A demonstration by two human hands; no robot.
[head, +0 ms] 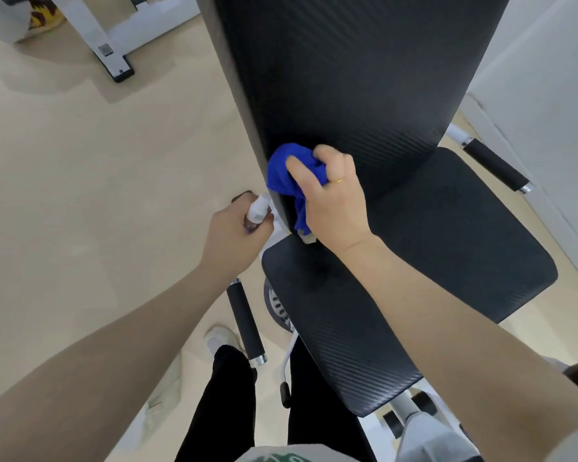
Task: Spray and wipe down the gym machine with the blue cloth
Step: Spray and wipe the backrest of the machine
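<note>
- Right hand grips the bunched blue cloth against the left edge of the black textured upright back pad.
- Left hand clasps a small white-capped spray bottle beside that edge, over open beige floor.

A single wide-angle camera sat on the person's head and looked forward and steeply down, close over the outstretched forearms. The back pad of the gym machine filled the upper middle of the frame, with the seat pad at centre right. The floor spread across the left half, and the person's legs appeared at the bottom edge. Straight lines bowed toward the frame's borders.
</note>
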